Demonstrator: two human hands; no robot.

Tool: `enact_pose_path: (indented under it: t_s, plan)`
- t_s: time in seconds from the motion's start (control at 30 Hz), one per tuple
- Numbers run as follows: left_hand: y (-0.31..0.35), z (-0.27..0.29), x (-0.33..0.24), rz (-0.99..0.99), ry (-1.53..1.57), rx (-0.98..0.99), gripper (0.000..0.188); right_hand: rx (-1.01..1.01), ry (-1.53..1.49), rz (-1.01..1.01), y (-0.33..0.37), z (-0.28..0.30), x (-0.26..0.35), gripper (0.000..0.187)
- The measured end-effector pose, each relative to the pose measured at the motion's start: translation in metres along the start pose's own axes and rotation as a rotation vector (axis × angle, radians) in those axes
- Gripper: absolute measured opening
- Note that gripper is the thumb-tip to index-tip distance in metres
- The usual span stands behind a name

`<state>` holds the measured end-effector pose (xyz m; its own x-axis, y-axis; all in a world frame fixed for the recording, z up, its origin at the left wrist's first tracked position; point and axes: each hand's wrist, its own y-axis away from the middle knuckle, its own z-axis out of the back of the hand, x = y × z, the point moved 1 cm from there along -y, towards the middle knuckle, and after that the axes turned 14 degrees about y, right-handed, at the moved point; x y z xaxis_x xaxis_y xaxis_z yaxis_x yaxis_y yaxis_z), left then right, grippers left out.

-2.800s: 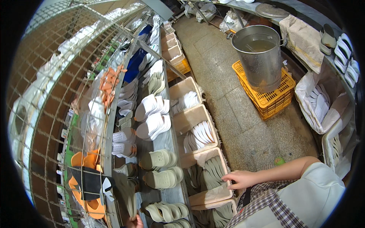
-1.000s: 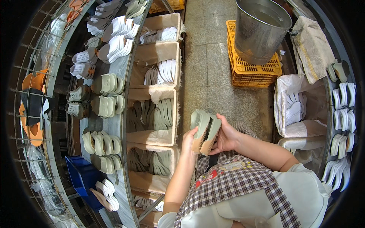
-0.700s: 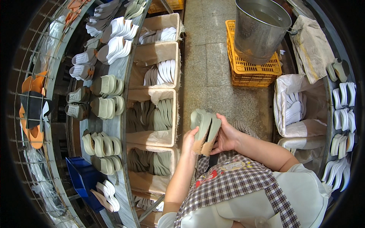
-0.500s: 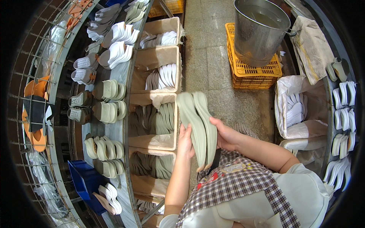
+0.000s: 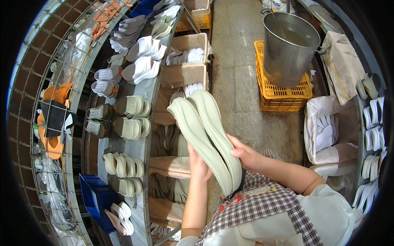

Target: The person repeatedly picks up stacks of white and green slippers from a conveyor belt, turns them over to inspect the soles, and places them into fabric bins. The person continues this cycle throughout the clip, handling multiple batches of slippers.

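A pair of pale green shoe soles [image 5: 207,137] is held up side by side in front of my checked apron, their ridged faces turned toward me. My left hand [image 5: 199,164] grips the left sole along its outer edge, with most of its fingers hidden underneath. On the other side my right hand [image 5: 244,153] closes around the right sole, thumb at the edge. The far ends of the soles overlap the view of a lined crate [image 5: 184,74] of white soles and another lined crate of grey-green soles [image 5: 166,139].
Along the left runs a metal shelf [image 5: 145,135] with stacked green, white and grey soles and a blue bin [image 5: 96,201]. A large metal pot [image 5: 287,53] of liquid stands on yellow crates [image 5: 283,96] at the far right. Nearer is a lined bin [image 5: 312,131] of white soles.
The soles have turned over and fanned apart slightly, now showing their ridged faces. They have come up closer to me. The whole view has shifted a little.
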<state>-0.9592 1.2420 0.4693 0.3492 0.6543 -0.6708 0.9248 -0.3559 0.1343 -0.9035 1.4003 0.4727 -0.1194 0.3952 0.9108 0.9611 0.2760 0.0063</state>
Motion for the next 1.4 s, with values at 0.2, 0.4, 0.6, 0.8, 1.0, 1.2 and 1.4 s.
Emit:
enact_pose_path:
  t_s: [0.2, 0.4, 0.6, 0.8, 1.0, 1.2, 1.4]
  plan:
    - [0.005, -0.001, -0.003, -0.137, -0.125, -0.062, 0.063, 0.068, 0.281, 0.028, 0.001, 0.008, 0.018, 0.078]
    - [0.009, 0.01, -0.007, -0.307, -0.376, 0.019, 0.063, 0.142, 0.509, 0.035, 0.003, 0.018, 0.032, 0.084]
    - [0.015, 0.004, -0.017, -0.274, -0.422, 0.054, 0.059, 0.227, 0.501, 0.055, 0.001, 0.021, 0.034, 0.081]
    - [0.025, -0.021, -0.027, 0.234, 0.25, -0.084, 0.051, 0.118, 1.02, 0.451, -0.018, 0.037, 0.043, 0.048]
    - [0.023, -0.01, -0.016, 0.157, -0.04, -0.26, 0.042, 0.183, 0.342, 0.047, -0.011, 0.028, 0.022, 0.041]
    - [0.023, -0.005, -0.005, 0.076, 0.256, -0.09, 0.044, 0.03, 0.161, 0.062, 0.0, -0.006, 0.013, 0.06]
    - [0.043, -0.017, -0.025, -0.051, 0.791, 0.152, 0.035, 0.087, -0.75, 0.108, 0.008, 0.014, 0.036, 0.07]
